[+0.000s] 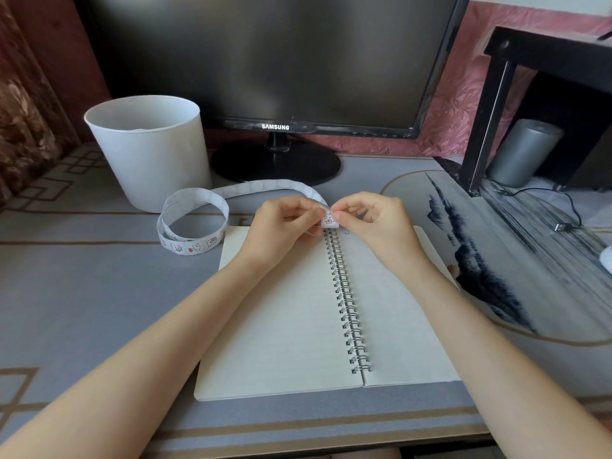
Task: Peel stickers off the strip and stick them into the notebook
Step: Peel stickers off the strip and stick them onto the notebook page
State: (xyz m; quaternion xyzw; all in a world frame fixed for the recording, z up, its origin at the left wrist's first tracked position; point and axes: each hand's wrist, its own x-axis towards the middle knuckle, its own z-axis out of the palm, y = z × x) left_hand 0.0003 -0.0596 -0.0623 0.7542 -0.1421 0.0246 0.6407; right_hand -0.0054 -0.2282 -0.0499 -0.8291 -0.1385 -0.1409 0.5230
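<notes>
An open spiral notebook [291, 326] lies flat on the desk with both lined pages showing. A long white sticker strip [195, 223] loops on the desk to the left and arches over to my hands. My left hand [281, 223] pinches the strip's end above the top of the spiral. My right hand [374, 220] pinches a small cartoon sticker [329, 218] at that same end. One small sticker [345, 230] sits near the top of the right page, partly hidden by my right hand.
A white plastic bin [149, 150] stands at the back left. A black monitor [265, 61] on its round stand is behind the notebook. A black shelf leg [486, 120], a grey cylinder [523, 154] and a loose cable [563, 223] are at the right.
</notes>
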